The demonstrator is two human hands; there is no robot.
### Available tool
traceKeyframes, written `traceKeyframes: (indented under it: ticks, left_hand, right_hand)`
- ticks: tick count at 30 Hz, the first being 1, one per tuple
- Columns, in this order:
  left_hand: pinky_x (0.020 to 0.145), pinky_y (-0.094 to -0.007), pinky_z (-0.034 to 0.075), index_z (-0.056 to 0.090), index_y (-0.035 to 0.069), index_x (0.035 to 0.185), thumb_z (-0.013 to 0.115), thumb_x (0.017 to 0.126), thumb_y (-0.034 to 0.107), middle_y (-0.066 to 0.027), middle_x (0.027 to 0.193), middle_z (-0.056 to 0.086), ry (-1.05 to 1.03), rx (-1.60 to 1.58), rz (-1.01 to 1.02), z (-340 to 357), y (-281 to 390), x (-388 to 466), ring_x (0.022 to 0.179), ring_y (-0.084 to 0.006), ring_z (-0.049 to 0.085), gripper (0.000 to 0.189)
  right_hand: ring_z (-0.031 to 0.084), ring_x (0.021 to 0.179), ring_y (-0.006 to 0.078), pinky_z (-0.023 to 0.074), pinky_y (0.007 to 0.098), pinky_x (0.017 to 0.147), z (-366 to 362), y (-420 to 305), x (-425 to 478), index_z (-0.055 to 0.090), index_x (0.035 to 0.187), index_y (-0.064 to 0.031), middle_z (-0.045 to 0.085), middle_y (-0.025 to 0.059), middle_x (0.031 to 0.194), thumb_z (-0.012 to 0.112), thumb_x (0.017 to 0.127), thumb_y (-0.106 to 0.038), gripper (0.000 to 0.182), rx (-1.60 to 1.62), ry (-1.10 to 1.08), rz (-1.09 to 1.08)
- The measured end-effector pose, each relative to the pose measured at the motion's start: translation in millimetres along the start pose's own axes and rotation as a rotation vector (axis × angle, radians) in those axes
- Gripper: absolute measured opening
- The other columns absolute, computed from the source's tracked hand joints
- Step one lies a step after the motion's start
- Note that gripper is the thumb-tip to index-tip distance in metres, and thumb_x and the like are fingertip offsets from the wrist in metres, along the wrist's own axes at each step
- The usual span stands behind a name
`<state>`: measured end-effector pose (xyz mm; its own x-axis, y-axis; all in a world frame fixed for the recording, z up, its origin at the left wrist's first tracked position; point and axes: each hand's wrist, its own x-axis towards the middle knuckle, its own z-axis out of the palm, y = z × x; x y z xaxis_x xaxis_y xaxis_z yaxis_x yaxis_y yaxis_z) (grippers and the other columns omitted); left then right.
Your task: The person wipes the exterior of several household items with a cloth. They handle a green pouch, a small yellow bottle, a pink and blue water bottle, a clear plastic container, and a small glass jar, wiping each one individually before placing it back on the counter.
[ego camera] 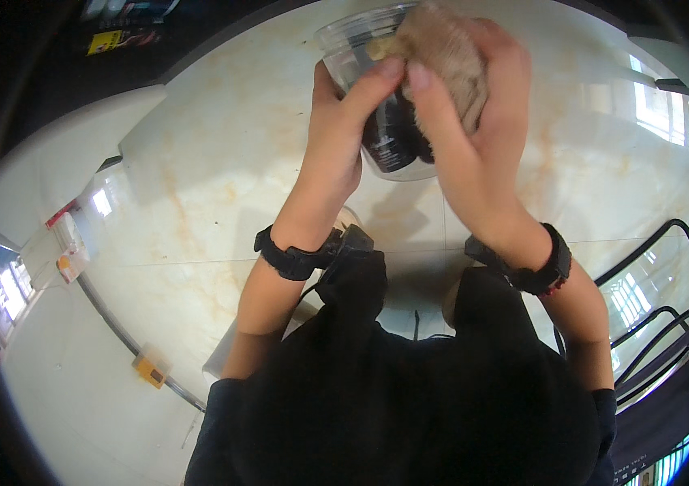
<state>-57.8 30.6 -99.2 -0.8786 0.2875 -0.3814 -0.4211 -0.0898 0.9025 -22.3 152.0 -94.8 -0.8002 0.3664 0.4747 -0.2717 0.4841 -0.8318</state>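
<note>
Raised above the floor, a clear plastic tub (pixel 350 64) holds dark containers (pixel 388 136) that bear small pale writing. My left hand (pixel 350 109) grips the tub's left side, its thumb near the rim. A beige-brown fuzzy cloth (pixel 451 61) is bunched in my right hand (pixel 478 121), against the tub's right side. Both thumb tips lie close together at the cloth's edge. A small yellowish thing (pixel 383 47) shows beside the cloth; what it is I cannot tell. The cloth and my fingers hide part of the tub.
Glossy marbled floor tiles (pixel 198 200) lie below. A black metal tube frame (pixel 676 222) with dark fabric stands at the right. White furniture (pixel 77 140) stands at the upper left. Near the lower left wall are a small orange-yellow box (pixel 151 372) and a dark rail (pixel 104 319).
</note>
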Motion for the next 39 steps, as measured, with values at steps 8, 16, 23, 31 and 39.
traceKeyframes:
  ticks: [8, 16, 23, 31, 39]
  left_hand:
    - [0.080, -0.0277, 0.049, 0.052, 0.001, 0.113, 0.054, 0.086, 0.041, -0.0086, 0.099, 0.062, -0.196, -0.420, -0.235, -17.6, 7.1, -4.6, 0.090, -0.0159, 0.060, 0.049]
    - [0.079, -0.0296, 0.050, 0.054, 0.000, 0.111, 0.054, 0.086, 0.038, -0.0097, 0.099, 0.062, -0.047, -0.174, -0.086, -39.6, 8.1, 0.8, 0.089, -0.0168, 0.061, 0.046]
    - [0.083, -0.0316, 0.049, 0.050, 0.002, 0.116, 0.055, 0.083, 0.045, -0.0116, 0.105, 0.060, -0.175, -0.365, -0.069, -37.2, 13.7, 2.6, 0.095, -0.0195, 0.060, 0.054]
    - [0.084, -0.0343, 0.051, 0.048, 0.001, 0.120, 0.051, 0.084, 0.046, -0.0135, 0.109, 0.060, -0.094, -0.063, -0.050, -19.2, 19.5, 0.0, 0.096, -0.0210, 0.062, 0.058]
    - [0.083, -0.0265, 0.043, 0.050, -0.005, 0.112, 0.062, 0.080, 0.047, -0.0103, 0.099, 0.061, 0.003, 0.184, -0.020, -14.7, 6.1, 7.3, 0.091, -0.0149, 0.058, 0.062]
  right_hand:
    - [0.050, 0.093, 0.0313, 0.0400, 0.0395, 0.079, -1.4, -6.4, -23.6, 0.064, 0.084, -0.0137, 0.055, 0.0104, 0.103, 0.061, 0.054, -0.017, 0.030, 0.138, -0.098, -0.306]
    - [0.057, 0.089, 0.0258, 0.0446, 0.0362, 0.077, -28.3, 12.2, -35.6, 0.063, 0.081, -0.0092, 0.060, 0.0096, 0.094, 0.056, 0.061, -0.018, 0.023, 0.420, -0.479, -0.134]
    - [0.056, 0.098, 0.0250, 0.0431, 0.0345, 0.087, -31.4, 38.8, 9.4, 0.057, 0.105, -0.0031, 0.058, 0.0123, 0.109, 0.048, 0.078, -0.019, 0.033, 1.479, -0.189, 1.163]
    - [0.056, 0.103, 0.0233, 0.0425, 0.0349, 0.093, -18.7, 32.7, 12.6, 0.051, 0.117, -0.0028, 0.060, 0.0108, 0.110, 0.039, 0.089, -0.026, 0.038, 1.509, -0.202, 1.141]
    - [0.058, 0.095, 0.0210, 0.0460, 0.0341, 0.084, -26.9, 36.0, 12.3, 0.054, 0.111, -0.0029, 0.061, 0.0087, 0.105, 0.045, 0.088, -0.023, 0.032, 1.146, 0.050, 1.230]
